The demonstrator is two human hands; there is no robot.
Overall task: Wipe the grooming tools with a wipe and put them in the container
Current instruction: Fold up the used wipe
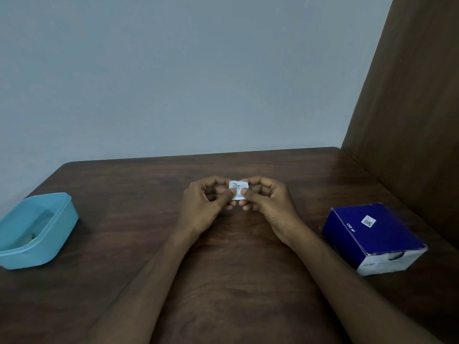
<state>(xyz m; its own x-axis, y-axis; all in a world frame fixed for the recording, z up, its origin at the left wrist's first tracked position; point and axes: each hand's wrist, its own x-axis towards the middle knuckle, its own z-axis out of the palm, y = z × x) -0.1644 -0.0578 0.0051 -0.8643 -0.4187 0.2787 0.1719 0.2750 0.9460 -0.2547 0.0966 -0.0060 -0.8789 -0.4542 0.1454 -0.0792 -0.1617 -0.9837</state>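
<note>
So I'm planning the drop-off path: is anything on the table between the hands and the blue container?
Nothing visible: bare wooden table lies between the left hand and the blue container.

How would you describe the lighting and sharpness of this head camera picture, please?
Head view: dim, even light with no glare; the packet pinched by the left hand and right hand shows print too soft to read; the wide lens bows the table edge; the blue container sits near the left frame edge.
</note>
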